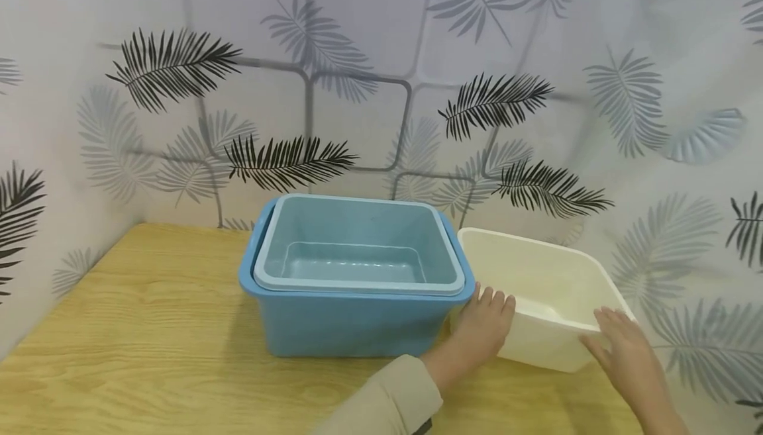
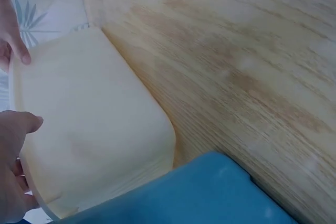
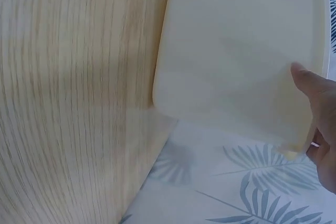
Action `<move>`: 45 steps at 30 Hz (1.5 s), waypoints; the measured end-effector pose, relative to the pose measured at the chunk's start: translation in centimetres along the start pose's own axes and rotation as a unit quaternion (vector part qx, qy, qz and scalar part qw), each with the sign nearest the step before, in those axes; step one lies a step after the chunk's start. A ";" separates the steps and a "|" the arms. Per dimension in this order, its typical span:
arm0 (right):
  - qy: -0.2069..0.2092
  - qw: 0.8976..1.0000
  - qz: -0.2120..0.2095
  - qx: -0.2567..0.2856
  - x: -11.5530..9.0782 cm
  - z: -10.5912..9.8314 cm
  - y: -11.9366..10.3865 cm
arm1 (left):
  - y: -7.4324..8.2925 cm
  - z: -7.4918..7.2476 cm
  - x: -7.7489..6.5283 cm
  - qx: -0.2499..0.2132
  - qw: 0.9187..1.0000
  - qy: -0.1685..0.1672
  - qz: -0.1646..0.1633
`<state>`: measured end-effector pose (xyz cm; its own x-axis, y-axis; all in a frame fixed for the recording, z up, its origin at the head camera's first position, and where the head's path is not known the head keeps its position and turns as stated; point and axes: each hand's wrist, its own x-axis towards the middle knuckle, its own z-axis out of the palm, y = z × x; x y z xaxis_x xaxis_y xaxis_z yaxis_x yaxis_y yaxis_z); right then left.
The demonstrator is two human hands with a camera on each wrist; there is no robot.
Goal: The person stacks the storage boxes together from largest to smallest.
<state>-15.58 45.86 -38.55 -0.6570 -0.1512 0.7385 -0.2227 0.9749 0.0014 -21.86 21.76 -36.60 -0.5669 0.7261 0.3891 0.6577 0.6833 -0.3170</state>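
A cream plastic bin (image 1: 548, 329) stands on the table at the right, its open top facing up. With the thumb on the outer wall and the fingers over the rim, my left hand (image 1: 485, 319) grips the front edge near its left corner. My right hand (image 1: 626, 349) holds the rim at the front right corner, its thumb (image 3: 303, 74) against the outside wall in the right wrist view. Left of the cream bin, a pale blue bin (image 1: 357, 223) sits nested inside a darker blue bin (image 1: 352, 326). The left hand is right beside the darker bin's rim.
The wood-grain table (image 1: 149, 329) extends to the left and front of the bins. A leaf-patterned cloth or wall covering (image 1: 369, 124) rises directly behind them and along the right side. The table's edge (image 3: 152, 166) runs close to the cream bin.
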 end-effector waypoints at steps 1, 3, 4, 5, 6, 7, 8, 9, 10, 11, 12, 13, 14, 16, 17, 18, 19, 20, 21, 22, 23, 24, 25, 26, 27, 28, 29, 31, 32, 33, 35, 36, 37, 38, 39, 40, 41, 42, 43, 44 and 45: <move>-0.005 1.000 0.003 0.004 0.1 -0.1 0.0 | -0.1 0.0 0.0 0.002 1.000 0.003 0.001; -0.009 1.000 0.009 0.003 0.2 -0.3 0.1 | -0.1 0.2 0.0 0.001 1.000 0.016 0.006; -0.010 1.000 0.011 0.000 0.2 -0.4 0.1 | -0.1 0.2 0.0 0.002 1.000 0.027 0.010; -0.008 1.000 0.012 -0.002 0.1 -0.5 0.1 | -0.1 0.2 -0.1 0.006 0.999 0.034 0.013; -0.007 1.000 0.012 -0.004 0.0 -0.7 0.2 | 0.0 0.2 -0.1 0.010 0.999 0.045 0.015; -0.003 1.000 0.010 -0.009 -0.1 -0.9 0.2 | 0.1 0.2 -0.1 0.010 0.998 0.052 0.018; 0.000 1.000 0.010 -0.015 -0.3 -1.1 0.3 | 0.1 0.1 0.0 0.009 0.998 0.058 0.021; 0.003 1.000 0.013 -0.016 -0.4 -1.3 0.3 | 0.2 0.0 0.0 0.008 0.998 0.065 0.023; 0.008 1.000 0.017 -0.016 -0.6 -1.5 0.4 | 0.2 -0.1 0.0 0.007 0.998 0.063 0.025; 0.013 1.000 0.019 -0.015 -0.8 -1.7 0.4 | 0.3 -0.3 0.0 0.004 0.998 0.058 0.028; 0.015 0.999 0.022 -0.018 -1.0 -1.9 0.5 | 0.3 -0.5 0.0 -0.003 0.998 0.054 0.030; 0.018 0.999 0.025 -0.019 -1.1 -2.0 0.5 | 0.3 -0.8 0.0 -0.009 0.998 0.047 0.033; 0.019 0.999 0.030 -0.018 -1.2 -2.2 0.6 | 0.4 -1.0 0.0 -0.015 0.998 0.041 0.035; 0.029 0.999 0.019 -0.017 -1.3 -2.5 0.7 | 0.5 -1.4 0.1 -0.025 0.999 0.031 0.036; 0.034 0.999 0.009 -0.019 -1.2 -2.7 0.8 | 0.5 -1.5 0.2 -0.030 0.998 0.033 0.036; 0.040 0.999 0.000 -0.023 -1.1 -2.9 0.8 | 0.6 -1.6 0.4 -0.033 0.998 0.035 0.036; 0.050 0.998 -0.013 -0.024 -1.0 -3.1 0.9 | 0.6 -1.7 0.5 -0.035 0.998 0.037 0.035; 0.060 0.997 -0.024 -0.031 -0.8 -3.4 1.0 | 0.7 -1.7 0.6 -0.037 0.998 0.041 0.035; 0.066 0.997 -0.033 -0.034 -0.6 -3.6 1.1 | 0.7 -1.9 0.8 -0.036 0.998 0.047 0.035; 0.072 0.996 -0.042 -0.039 -0.5 -3.8 1.2 | 0.7 -2.0 0.9 -0.035 0.997 0.053 0.034; 0.072 0.996 -0.040 -0.042 -0.4 -4.1 1.3 | 0.7 -2.3 1.1 -0.034 0.997 0.062 0.035; 0.070 0.996 -0.039 -0.048 -0.2 -4.4 1.4 | 0.6 -2.6 1.1 -0.033 0.997 0.068 0.035; 0.068 0.996 -0.038 -0.050 -0.1 -4.7 1.4 | 0.6 -2.8 1.3 -0.032 0.996 0.076 0.035; 0.061 0.996 -0.032 -0.055 0.0 -5.0 1.4 | 0.4 -3.0 1.4 -0.030 0.995 0.086 0.034; 0.057 0.996 -0.031 -0.058 0.2 -5.3 1.4 | 0.3 -3.3 1.5 -0.029 0.995 0.094 0.034; 0.053 0.996 -0.030 -0.062 0.4 -5.6 1.3 | 0.2 -3.5 1.6 -0.028 0.994 0.102 0.033; 0.041 0.997 -0.018 -0.062 0.6 -5.9 1.2 | 0.0 -3.7 1.7 -0.027 0.993 0.107 0.033; 0.024 0.998 -0.009 -0.064 1.0 -6.6 1.1 | -0.3 -4.2 1.9 -0.029 0.992 0.116 0.034; 0.019 0.998 -0.005 -0.067 1.2 -6.9 1.0 | -0.4 -4.4 2.0 -0.032 0.992 0.119 0.035; 0.016 0.998 -0.002 -0.065 1.4 -7.2 1.0 | -0.5 -4.6 2.1 -0.034 0.991 0.123 0.037; 0.005 0.998 0.008 -0.064 1.7 -7.7 0.8 | -0.7 -5.0 2.2 -0.038 0.990 0.130 0.041; 0.006 0.998 0.004 -0.068 1.9 -8.0 0.8 | -0.8 -5.3 2.3 -0.037 0.990 0.133 0.043; 0.008 0.998 0.002 -0.070 2.0 -8.2 0.8 | -0.9 -5.5 2.3 -0.035 0.989 0.135 0.044; 0.010 0.997 0.002 -0.070 2.1 -8.4 0.8 | -1.0 -5.7 2.4 -0.034 0.989 0.138 0.045; 0.009 0.998 0.004 -0.070 2.2 -8.6 0.8 | -1.1 -5.9 2.4 -0.032 0.989 0.140 0.045; 0.012 0.997 0.004 -0.070 2.3 -8.7 0.8 | -1.3 -6.1 2.5 -0.028 0.988 0.141 0.046; 0.017 0.997 0.003 -0.069 2.4 -8.8 0.8 | -1.4 -6.3 2.5 -0.028 0.989 0.141 0.046; 0.021 0.998 0.003 -0.067 2.6 -8.9 0.7 | -1.5 -6.6 2.6 -0.026 0.989 0.141 0.046; 0.027 0.998 0.001 -0.063 2.7 -9.0 0.7 | -1.7 -6.8 2.6 -0.026 0.989 0.139 0.046; 0.033 0.998 -0.002 -0.062 2.8 -9.1 0.6 | -1.8 -7.0 2.6 -0.027 0.989 0.137 0.046; 0.034 0.998 -0.001 -0.061 3.0 -9.2 0.5 | -2.0 -7.2 2.6 -0.027 0.989 0.136 0.047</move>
<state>-11.03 47.40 -30.15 -0.6046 -0.1463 0.7830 -0.1317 0.9878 0.0828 -21.09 21.76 -28.73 -0.3522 0.7340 0.5807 0.7306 0.6034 -0.3196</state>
